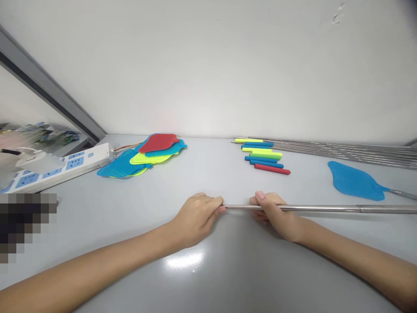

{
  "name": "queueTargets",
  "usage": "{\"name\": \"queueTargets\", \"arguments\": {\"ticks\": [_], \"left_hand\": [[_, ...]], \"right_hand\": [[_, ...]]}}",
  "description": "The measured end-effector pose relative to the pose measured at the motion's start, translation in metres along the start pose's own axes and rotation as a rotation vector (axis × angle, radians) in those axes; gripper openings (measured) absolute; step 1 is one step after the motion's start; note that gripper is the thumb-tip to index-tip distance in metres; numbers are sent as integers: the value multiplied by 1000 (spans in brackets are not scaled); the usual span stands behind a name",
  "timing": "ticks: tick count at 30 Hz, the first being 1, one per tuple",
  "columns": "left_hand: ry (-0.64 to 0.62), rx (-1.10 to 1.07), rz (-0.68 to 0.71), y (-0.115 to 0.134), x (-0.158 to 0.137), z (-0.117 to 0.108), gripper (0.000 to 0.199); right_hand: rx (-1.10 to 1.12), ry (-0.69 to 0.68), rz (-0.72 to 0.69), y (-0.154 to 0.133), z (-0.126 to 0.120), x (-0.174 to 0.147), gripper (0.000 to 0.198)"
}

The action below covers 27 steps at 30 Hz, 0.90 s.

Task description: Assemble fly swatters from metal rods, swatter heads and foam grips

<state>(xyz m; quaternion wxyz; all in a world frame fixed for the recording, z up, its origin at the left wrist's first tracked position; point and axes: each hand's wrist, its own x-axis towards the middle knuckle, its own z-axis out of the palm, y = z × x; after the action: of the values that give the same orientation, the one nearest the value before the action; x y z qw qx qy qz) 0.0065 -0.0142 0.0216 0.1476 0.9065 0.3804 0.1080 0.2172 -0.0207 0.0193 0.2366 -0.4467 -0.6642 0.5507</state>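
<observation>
A thin telescopic metal rod (319, 208) lies level across the front of the view and runs off the right edge. My left hand (200, 215) is closed on its narrow left end, with the tip hidden in the fingers. Farther along, my right hand (275, 213) wraps the same rod, thumb on top. Behind it rests a row of coloured handle grips (272, 168) in red, blue, green and yellow. To the right lies a blue fly swatter head (355, 180) joined to a metal rod.
Several loose swatter heads (159, 142) in red, blue and yellow are piled at the back left. A white power strip (94, 155) with a plug stands left of them. More metal rods (342, 150) lie along the wall at right. A pixelated patch covers the lower left.
</observation>
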Motion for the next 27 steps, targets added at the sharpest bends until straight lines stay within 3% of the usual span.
{"name": "queueTargets", "arguments": {"ticks": [12, 27], "left_hand": [[-51, 89, 51, 2, -2, 3, 30], [-67, 65, 63, 2, 0, 1, 32]], "right_hand": [[38, -81, -31, 2, 0, -1, 46], [-179, -116, -30, -5, -2, -4, 46]]}}
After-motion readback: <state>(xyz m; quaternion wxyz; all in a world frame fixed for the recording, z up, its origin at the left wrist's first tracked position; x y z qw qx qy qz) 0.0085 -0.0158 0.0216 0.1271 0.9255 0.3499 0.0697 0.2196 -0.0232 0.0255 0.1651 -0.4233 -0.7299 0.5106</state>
